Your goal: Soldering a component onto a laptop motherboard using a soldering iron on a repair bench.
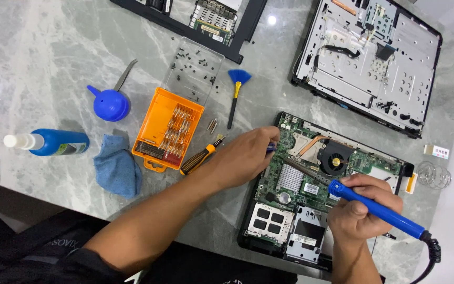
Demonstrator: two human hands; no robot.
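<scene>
An opened laptop base (269, 221) lies on the marble table with its green circuit board (290, 179), black fan (334, 156) and copper heat pipe exposed. My right hand (361, 210) grips a blue soldering iron (379, 210), its metal tip slanting up-left over the board. My left hand (245, 158) rests at the board's left edge, fingers curled, pinching a small blue item that is mostly hidden.
An orange screwdriver-bit case (166, 130) with clear lid, a black-and-orange screwdriver (199, 159), blue cloth (116, 165), blue air blower (110, 104), blue bottle (53, 142), small brush (235, 94), tweezers (126, 74), a second opened laptop shell (369, 58), solder wire coil (433, 175).
</scene>
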